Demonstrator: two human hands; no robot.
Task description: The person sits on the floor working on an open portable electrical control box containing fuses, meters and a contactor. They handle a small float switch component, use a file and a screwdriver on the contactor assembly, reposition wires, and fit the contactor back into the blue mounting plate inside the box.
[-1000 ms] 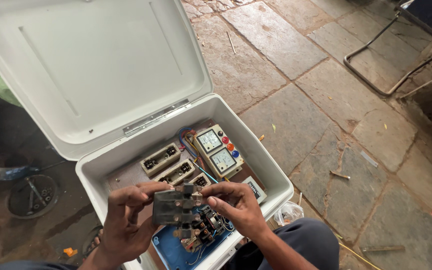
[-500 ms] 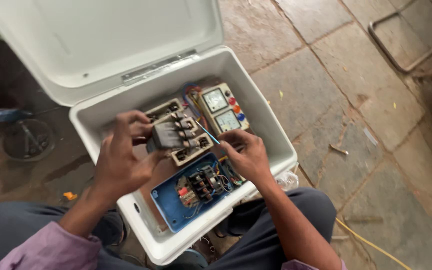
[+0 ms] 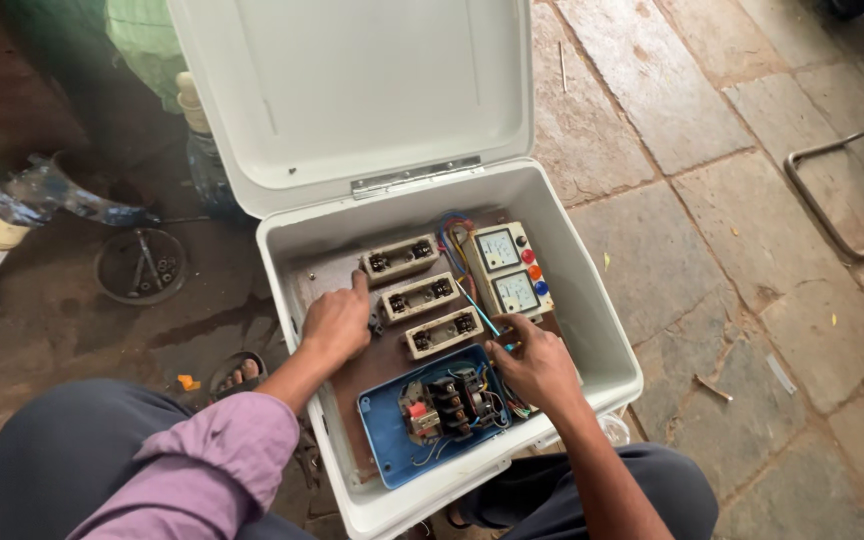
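**Working inside an open electrical control box**

Kneeling over a white control box [image 3: 592, 330] that sits on the stone floor [image 3: 712, 230], the person has both hands down among its fittings. The hinged lid [image 3: 352, 90] stands thrown back on the far side, which leaves the whole mounting plate open from above.

The left hand [image 3: 337, 322] lies palm-down on the brown backplate [image 3: 367, 365], forefinger stretched toward the farthest of three cream fuse holders [image 3: 399, 259]; its other fingers are loosely curled and hold nothing, so it seems to brace or point rather than grip.

The right hand [image 3: 537, 362] is nearly closed, fingertips pinched on a thin blue-tipped tool or wire [image 3: 480, 318] that slants up to the bundle of coloured wires [image 3: 452, 240] beside the twin-dial meter panel [image 3: 508, 268]. Which of the two it is I cannot tell.

The blue-based contactor assembly [image 3: 432, 412] lies at the near edge, between the hands.

A pipe fitting [image 3: 12, 225] rests well apart on the left.
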